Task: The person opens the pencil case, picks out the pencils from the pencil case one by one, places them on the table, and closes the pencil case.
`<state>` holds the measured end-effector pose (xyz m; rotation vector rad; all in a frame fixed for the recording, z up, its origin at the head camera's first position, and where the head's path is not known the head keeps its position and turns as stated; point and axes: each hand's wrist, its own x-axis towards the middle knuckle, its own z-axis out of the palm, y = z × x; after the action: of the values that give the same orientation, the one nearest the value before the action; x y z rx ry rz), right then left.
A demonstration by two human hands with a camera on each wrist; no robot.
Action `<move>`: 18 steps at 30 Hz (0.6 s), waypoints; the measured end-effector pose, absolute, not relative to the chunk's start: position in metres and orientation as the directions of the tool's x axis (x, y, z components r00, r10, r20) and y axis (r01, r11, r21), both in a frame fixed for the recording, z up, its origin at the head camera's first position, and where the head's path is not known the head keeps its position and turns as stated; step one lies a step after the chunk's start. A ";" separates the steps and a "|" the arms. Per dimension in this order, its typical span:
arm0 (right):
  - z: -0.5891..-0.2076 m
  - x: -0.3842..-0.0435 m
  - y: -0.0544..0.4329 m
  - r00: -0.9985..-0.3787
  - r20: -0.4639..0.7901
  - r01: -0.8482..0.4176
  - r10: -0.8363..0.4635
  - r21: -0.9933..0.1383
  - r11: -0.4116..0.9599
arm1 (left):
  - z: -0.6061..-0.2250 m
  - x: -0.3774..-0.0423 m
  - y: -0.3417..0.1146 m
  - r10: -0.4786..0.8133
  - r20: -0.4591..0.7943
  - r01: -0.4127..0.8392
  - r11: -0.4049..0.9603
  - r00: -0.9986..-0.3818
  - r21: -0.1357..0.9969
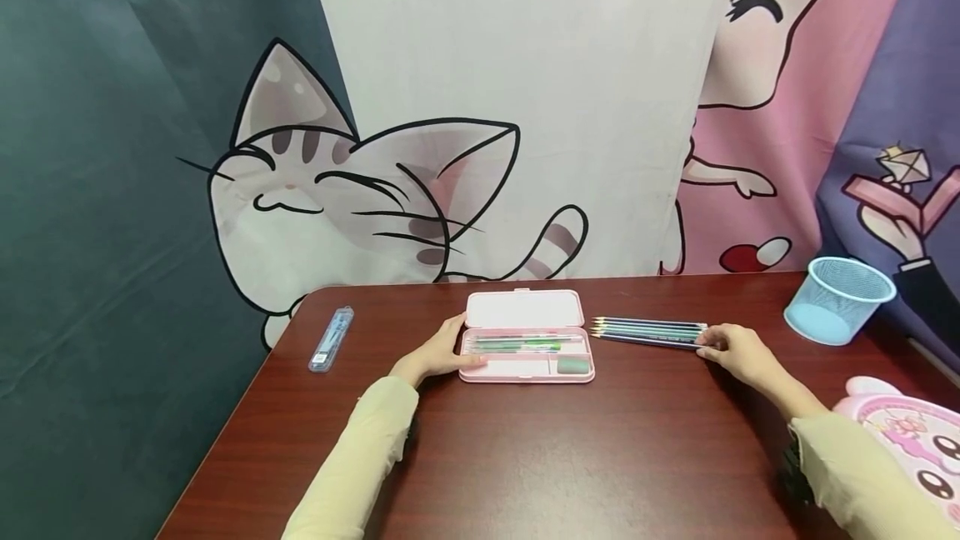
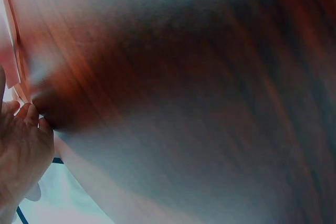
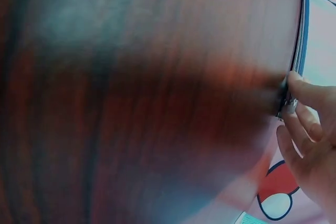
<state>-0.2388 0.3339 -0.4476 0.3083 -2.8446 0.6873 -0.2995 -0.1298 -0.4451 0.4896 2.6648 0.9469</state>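
A pink pencil case [image 1: 510, 368] lies with its lid flipped back on the table. In its tray are several thin pens [image 1: 517, 345] and a green eraser [image 1: 573, 366]. My left hand [image 1: 438, 352] holds the case by its left end, thumb over the front corner and fingers along the side; in the left wrist view that hand [image 2: 26, 153] shows at the case's edge. To the right of the case several pencils [image 1: 648, 330] lie side by side, tips pointing left. My right hand [image 1: 738, 352] pinches the near pencil's right end; the right wrist view shows thumb and fingertips there.
A clear blue slim packet [image 1: 331, 340] lies at the table's left. At the back right stands a light blue mesh pen holder [image 1: 836, 302]. A pink cartoon-faced item [image 1: 911, 432] sits at the right edge, beside my right sleeve. Printed curtains hang behind the brown table [image 1: 525, 457].
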 end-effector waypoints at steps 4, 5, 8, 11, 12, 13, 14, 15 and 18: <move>-0.444 -0.240 0.331 -0.964 0.230 -0.219 -0.132 -0.413 0.884 | -0.444 -0.299 -0.130 0.395 -0.148 0.211 0.729 -0.907 0.652; -0.443 -0.241 0.330 -0.967 0.225 -0.207 -0.121 -0.416 0.886 | -0.444 -0.299 -0.130 0.398 -0.143 0.216 0.726 -0.906 0.652; -0.439 -0.242 0.325 -0.970 0.226 -0.183 -0.088 -0.440 0.879 | -0.444 -0.300 -0.130 0.404 -0.140 0.222 0.724 -0.904 0.653; -0.437 -0.244 0.314 -0.968 0.242 -0.183 -0.071 -0.479 0.859 | -0.445 -0.301 -0.131 0.412 -0.131 0.233 0.719 -0.902 0.655; -0.437 -0.244 0.309 -0.965 0.254 -0.192 -0.072 -0.489 0.851 | -0.445 -0.301 -0.131 0.413 -0.131 0.234 0.718 -0.901 0.656; -0.436 -0.245 0.304 -0.962 0.263 -0.203 -0.075 -0.503 0.840 | -0.445 -0.301 -0.131 0.416 -0.128 0.238 0.717 -0.900 0.656; -0.436 -0.246 0.298 -0.959 0.272 -0.216 -0.081 -0.514 0.830 | -0.445 -0.301 -0.131 0.418 -0.125 0.242 0.716 -0.900 0.655; -0.436 -0.248 0.292 -0.958 0.275 -0.224 -0.085 -0.523 0.823 | -0.445 -0.301 -0.131 0.420 -0.122 0.245 0.715 -0.900 0.655; -0.436 -0.251 0.274 -0.960 0.259 -0.243 -0.108 -0.573 0.783 | -0.446 -0.301 -0.130 0.420 -0.116 0.246 0.710 -0.900 0.660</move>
<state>-0.2514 0.2740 -0.4356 0.2749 -2.7622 0.9304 -0.3005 -0.1300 -0.4459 0.5285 2.6605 0.9726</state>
